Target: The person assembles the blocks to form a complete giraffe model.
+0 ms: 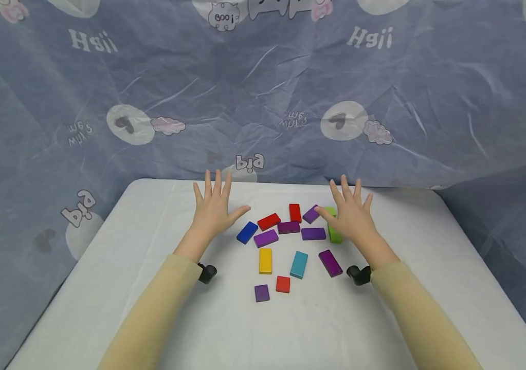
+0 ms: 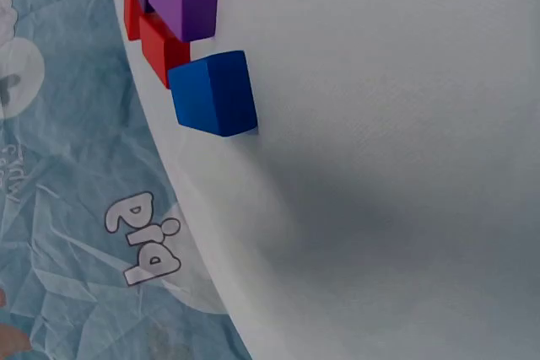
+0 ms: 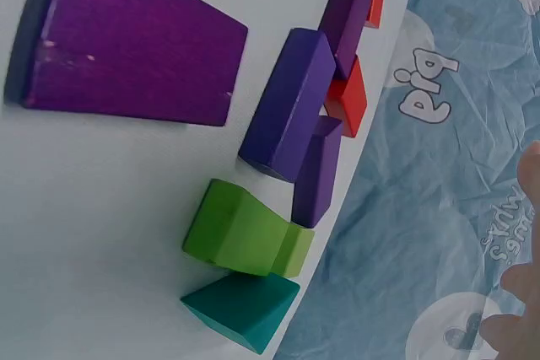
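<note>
My left hand (image 1: 214,209) is held with fingers spread at the left of a group of coloured blocks, gripping nothing. Closest to it lies a blue block (image 1: 247,233). On the other side my right hand (image 1: 352,216) also has its fingers spread and holds nothing. It partly covers a green block (image 1: 334,234), and its thumb overlaps a purple block (image 1: 311,214); I cannot tell whether they touch. In the right wrist view a teal block (image 3: 245,309) lies against the green one; the head view hides it behind the hand. Between the hands are a yellow block (image 1: 265,261) and a light-blue block (image 1: 298,264).
A white-covered table (image 1: 225,329) bears everything. Two red blocks (image 1: 269,221) and several purple blocks (image 1: 266,238) lie toward the back. Nearer me are a small red block (image 1: 283,284) and a small purple block (image 1: 261,293). A printed blue-grey cloth (image 1: 244,77) hangs behind.
</note>
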Demonstrator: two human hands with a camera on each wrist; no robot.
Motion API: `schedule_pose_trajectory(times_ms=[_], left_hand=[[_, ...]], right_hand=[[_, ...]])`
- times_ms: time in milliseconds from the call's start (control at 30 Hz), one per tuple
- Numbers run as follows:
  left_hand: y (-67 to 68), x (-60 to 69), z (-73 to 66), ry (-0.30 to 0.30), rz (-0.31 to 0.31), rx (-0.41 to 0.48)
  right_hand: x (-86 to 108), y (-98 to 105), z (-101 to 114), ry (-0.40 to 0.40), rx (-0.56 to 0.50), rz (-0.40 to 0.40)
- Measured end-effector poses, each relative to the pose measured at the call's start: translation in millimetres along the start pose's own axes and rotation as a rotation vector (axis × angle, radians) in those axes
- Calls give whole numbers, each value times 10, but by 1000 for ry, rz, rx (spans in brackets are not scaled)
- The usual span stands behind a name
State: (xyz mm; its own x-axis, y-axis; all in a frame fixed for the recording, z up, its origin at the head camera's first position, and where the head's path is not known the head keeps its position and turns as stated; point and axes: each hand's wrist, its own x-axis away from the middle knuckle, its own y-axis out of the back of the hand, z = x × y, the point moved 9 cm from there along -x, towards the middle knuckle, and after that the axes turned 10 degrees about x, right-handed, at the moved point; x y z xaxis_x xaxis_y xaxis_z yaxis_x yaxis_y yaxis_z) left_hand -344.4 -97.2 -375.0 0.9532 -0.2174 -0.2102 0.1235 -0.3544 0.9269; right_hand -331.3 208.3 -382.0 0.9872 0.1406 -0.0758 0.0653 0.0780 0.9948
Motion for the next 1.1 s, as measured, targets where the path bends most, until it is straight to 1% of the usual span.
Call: schedule_pose_trajectory(times_ms=[100,267,467,633,700,833,933,1000,1100], left_hand=[[-19,49,-22,-13,0,-4],[-80,154,-68,-30,27,-13],[-178,306,-163,-85,57,-36],[-305,441,-241,-122,106,-40],[-350,497,-283,-140,121,-24],[-438,594,-386,-195,134,-15],[-528,648,-459,-223,154,-4],[-599,680,-506,-231,178,11],[-711,714,-560,-216,221,40]], right_hand=[[52,-38,33,13,1,-9],[144,-133,97,38,7,-15],[310,-274,210,76,6,-10],[470,-353,336,116,11,-25],[530,-382,387,127,9,-29],[618,-439,496,131,2,-30],[666,-481,580,126,0,-30],[694,-503,637,132,-5,-36],[729,-518,719,144,-2,-60]])
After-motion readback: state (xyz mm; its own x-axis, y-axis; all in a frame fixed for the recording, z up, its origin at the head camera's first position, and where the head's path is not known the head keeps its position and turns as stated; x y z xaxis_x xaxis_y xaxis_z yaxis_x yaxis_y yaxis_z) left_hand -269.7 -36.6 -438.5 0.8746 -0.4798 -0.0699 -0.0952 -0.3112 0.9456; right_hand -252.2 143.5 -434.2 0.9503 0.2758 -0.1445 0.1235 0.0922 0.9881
